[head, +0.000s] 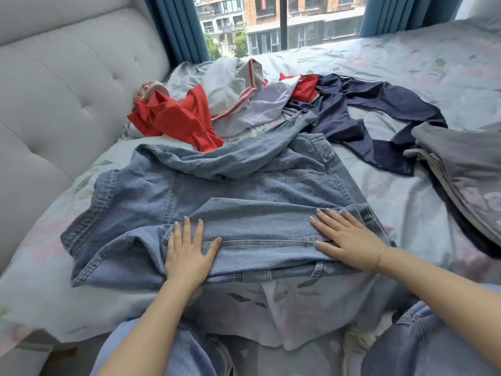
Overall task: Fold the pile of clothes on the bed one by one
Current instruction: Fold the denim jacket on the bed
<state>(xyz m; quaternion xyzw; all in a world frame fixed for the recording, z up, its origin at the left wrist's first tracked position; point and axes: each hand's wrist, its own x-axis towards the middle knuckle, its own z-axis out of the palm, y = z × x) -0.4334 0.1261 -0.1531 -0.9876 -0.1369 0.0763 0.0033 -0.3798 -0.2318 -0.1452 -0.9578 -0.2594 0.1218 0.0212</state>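
I see the bed [406,77] spread with a floral sheet, and on its near half lies the denim jacket [217,191], partly folded, with the pile [244,104] of red, white and navy clothes behind it toward the window and a folded grey stack [466,169] off to the right. My left hand [187,256] lies flat, fingers straight, on the jacket's near left fold, and my right hand [349,240] lies flat the same way on its near right edge, so the folded band of denim runs between them; neither grasps anything.
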